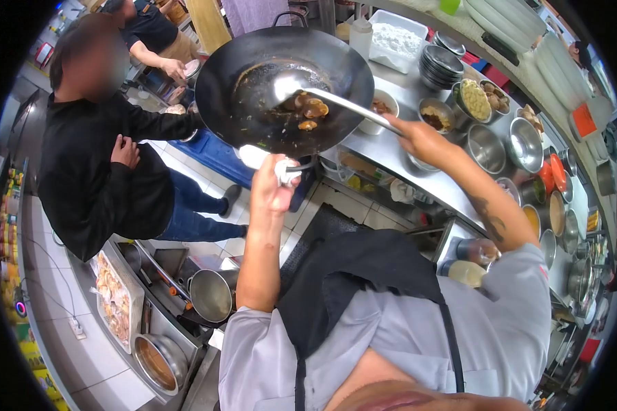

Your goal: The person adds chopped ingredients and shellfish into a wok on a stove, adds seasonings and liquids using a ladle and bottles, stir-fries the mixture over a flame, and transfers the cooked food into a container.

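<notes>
My left hand [273,179] is closed round the near loop handle of a large black wok [219,85], with a white cloth between palm and metal. The wok is raised and tilted, its inside facing me. My right hand [416,142] grips the long metal handle of a ladle [353,105]. The ladle's shiny bowl rests in or just above the wok. Below it are several brown, glossy food pieces [313,108] with dark sauce; their kind is hard to tell. A white bowl [389,96] with brown food stands beside the wok's right rim.
A person in black [106,157] stands close on the left, an arm near the wok. Another person [154,41] works behind. Steel bowls [487,147] and a tray of white powder [397,41] crowd the right counter. A pot [212,294] sits at lower left.
</notes>
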`<state>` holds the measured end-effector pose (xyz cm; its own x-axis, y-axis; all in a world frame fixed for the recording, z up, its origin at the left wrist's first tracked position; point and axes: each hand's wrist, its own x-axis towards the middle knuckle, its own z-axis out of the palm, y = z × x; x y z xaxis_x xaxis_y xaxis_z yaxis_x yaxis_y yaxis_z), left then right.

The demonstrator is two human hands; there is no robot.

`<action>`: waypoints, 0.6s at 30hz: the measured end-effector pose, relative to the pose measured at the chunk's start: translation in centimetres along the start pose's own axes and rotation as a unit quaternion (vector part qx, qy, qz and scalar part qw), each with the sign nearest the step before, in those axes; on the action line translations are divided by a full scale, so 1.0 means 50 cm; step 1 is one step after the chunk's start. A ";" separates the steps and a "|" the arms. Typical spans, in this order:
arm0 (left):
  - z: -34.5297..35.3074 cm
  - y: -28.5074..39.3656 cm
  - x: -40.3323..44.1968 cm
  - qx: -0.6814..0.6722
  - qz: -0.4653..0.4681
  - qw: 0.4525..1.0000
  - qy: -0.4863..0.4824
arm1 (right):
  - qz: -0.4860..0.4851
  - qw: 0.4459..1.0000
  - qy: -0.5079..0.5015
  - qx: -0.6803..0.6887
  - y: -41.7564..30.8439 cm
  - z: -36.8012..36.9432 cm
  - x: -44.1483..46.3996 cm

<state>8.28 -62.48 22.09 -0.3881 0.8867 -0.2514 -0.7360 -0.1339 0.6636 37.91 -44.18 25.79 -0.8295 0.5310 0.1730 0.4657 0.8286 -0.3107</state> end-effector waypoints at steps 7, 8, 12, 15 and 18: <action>0.013 -0.012 0.042 0.008 0.026 1.000 0.001 | -0.004 0.987 0.020 -0.160 0.061 -0.094 -0.137; 0.015 -0.012 0.046 0.011 0.031 0.999 0.001 | -0.015 0.983 0.036 -0.177 0.068 -0.107 -0.143; 0.030 -0.015 0.051 0.020 0.047 0.999 0.009 | -0.043 0.970 0.083 -0.224 0.099 -0.136 -0.164; 0.033 -0.019 0.060 0.021 0.049 0.998 0.021 | -0.037 0.967 0.088 -0.234 0.102 -0.150 -0.178; 0.047 -0.026 0.064 0.029 0.049 0.998 0.026 | -0.013 0.966 0.075 -0.249 0.107 -0.164 -0.194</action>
<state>9.27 -58.43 22.07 -0.4863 0.8461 -0.2182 -0.6604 -0.1924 0.7259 50.97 -43.42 30.13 -0.8068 0.4969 0.3197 0.5660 0.8051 0.1772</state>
